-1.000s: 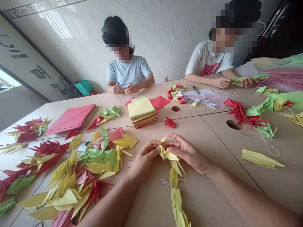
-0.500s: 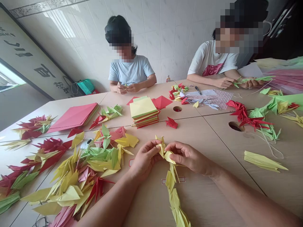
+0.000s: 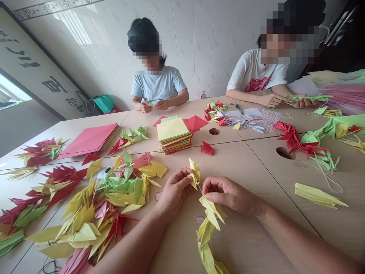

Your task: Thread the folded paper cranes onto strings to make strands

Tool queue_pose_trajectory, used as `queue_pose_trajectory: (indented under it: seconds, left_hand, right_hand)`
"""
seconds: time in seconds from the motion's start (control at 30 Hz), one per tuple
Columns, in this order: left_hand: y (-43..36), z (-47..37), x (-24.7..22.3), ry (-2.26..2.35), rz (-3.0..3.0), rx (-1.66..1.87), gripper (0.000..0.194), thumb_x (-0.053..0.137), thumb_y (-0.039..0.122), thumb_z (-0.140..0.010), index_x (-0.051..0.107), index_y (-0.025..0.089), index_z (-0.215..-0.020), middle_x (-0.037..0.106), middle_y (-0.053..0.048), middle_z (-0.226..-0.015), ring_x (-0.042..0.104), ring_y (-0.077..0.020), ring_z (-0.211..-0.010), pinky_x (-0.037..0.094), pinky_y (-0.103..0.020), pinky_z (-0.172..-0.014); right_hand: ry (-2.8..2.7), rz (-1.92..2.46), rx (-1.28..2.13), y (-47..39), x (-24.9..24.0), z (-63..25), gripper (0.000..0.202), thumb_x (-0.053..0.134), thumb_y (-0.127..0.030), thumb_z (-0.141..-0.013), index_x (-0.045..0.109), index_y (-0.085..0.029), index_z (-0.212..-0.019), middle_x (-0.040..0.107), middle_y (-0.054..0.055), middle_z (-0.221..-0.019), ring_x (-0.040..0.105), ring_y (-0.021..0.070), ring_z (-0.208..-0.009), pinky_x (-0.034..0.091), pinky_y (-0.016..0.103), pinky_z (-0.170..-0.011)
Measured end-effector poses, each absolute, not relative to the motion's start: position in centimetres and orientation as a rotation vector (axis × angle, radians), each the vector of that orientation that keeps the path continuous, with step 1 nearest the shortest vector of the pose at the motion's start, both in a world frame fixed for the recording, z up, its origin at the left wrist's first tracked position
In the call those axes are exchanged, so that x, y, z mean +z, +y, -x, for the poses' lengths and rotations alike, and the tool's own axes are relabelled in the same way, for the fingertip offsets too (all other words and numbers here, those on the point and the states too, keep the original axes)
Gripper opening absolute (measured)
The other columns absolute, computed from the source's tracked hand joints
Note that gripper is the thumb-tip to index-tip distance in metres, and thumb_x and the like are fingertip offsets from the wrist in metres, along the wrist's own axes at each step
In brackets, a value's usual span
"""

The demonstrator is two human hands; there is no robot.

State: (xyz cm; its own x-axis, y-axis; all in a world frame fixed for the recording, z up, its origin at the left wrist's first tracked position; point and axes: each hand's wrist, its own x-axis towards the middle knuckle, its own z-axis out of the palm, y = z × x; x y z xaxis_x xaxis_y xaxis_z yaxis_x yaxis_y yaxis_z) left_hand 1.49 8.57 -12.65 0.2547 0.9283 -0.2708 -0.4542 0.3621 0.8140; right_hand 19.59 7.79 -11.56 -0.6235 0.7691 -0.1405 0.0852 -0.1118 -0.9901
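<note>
A thin thread joins two bits of paper, and a hard pull could tear it all.

The left hand (image 3: pixel 177 189) pinches a yellow paper bird (image 3: pixel 195 174) over the table (image 3: pixel 251 228). The right hand (image 3: pixel 228 192) has its finger and thumb closed at the top of the yellow chain (image 3: pixel 205 253); I cannot tell if they squeeze paper or thread. The thread (image 3: pixel 200 189) shows between bird and chain, and the chain curls down toward the person. Tugging too hard could snap the thread or rip the bird. Squeezing too tight could crush the folds. A bumping left arm could mess up the paper pile (image 3: pixel 82 219).
</note>
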Motion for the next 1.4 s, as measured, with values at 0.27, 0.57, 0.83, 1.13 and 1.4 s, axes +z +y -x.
queue_pose_trajectory:
  seconds: [0.27,0.57,0.83,1.13,1.4]
  left_hand:
    - [8.7,-1.4,-12.5,0.888,-0.605,1.050,0.023,0.069,0.016,-0.070,0.059,0.015,-0.090,0.060,-0.002,-0.077,0.057,-0.0078,-0.064,0.049,-0.018,-0.063]
    - [8.5,-1.4,-12.6,0.814,-0.641,0.995,0.026,0.066,0.020,-0.075,0.059,0.016,-0.099,0.062,-0.005,-0.094,0.062,-0.0106,-0.075,0.050,-0.022,-0.078]
    - [7.9,-1.7,-12.7,0.728,-0.866,0.914,0.039,0.073,0.017,-0.068,0.055,0.020,-0.101,0.062,-0.003,-0.092,0.059,-0.0130,-0.085,0.045,-0.023,-0.077]
    - [8.1,-1.7,-13.2,0.889,-1.016,1.038,0.021,0.066,0.030,-0.075,0.058,0.019,-0.091,0.059,0.001,-0.076,0.053,-0.0094,-0.070,0.039,-0.020,-0.069]
    - [8.2,-1.7,-13.2,0.932,-1.054,1.074,0.017,0.062,0.030,-0.079,0.058,0.016,-0.086,0.056,0.000,-0.077,0.049,-0.0093,-0.071,0.040,-0.020,-0.069]
  right_hand:
    - [-1.632,0.921,1.864,7.9,-11.9,-19.6,0.023,0.057,-0.038,-0.084,0.056,-0.015,-0.087,0.056,0.001,-0.079,0.049,0.0119,-0.075,0.039,0.024,-0.069]
    - [-1.510,1.043,1.654,8.2,-13.3,-19.1,0.028,0.054,-0.043,-0.085,0.054,-0.018,-0.095,0.055,0.001,-0.084,0.048,0.0115,-0.071,0.041,0.023,-0.061]
    - [-1.516,1.015,1.571,8.4,-12.8,-18.9,0.026,0.056,-0.040,-0.083,0.054,-0.015,-0.078,0.042,-0.003,-0.063,0.036,0.0084,-0.058,0.029,0.022,-0.052]
    - [-1.667,1.077,1.632,8.0,-13.1,-19.0,0.022,0.056,-0.036,-0.082,0.058,-0.015,-0.078,0.049,-0.001,-0.070,0.041,0.0108,-0.065,0.033,0.023,-0.058]
    - [-1.528,1.079,1.637,8.1,-12.2,-19.4,0.020,0.057,-0.035,-0.081,0.057,-0.015,-0.075,0.050,-0.002,-0.070,0.043,0.0108,-0.067,0.035,0.023,-0.061]
